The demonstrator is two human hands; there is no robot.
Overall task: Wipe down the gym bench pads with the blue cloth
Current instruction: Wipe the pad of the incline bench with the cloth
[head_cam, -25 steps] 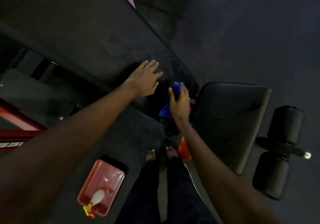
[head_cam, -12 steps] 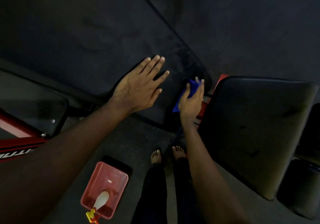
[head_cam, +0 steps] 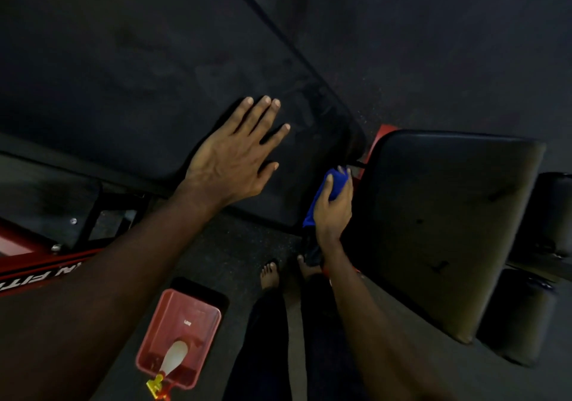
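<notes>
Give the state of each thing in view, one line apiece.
left hand, open, flat on the long pad.
right hand, grips the blue cloth.
blue cloth, bunched, near the gap between the pads.
seat pad, untouched, small dark marks.
spray bottle, lying in the red tray.

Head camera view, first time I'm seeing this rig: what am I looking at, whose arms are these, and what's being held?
There is no machine here. One wide-angle camera sits on a person's head, looking down at their own two bare arms. The left hand lies flat, fingers straight, on the long black bench pad. The right hand grips the blue cloth at the gap between that pad and the seat pad. On the floor by the person's feet sits a red tray with a spray bottle lying in it.
</notes>
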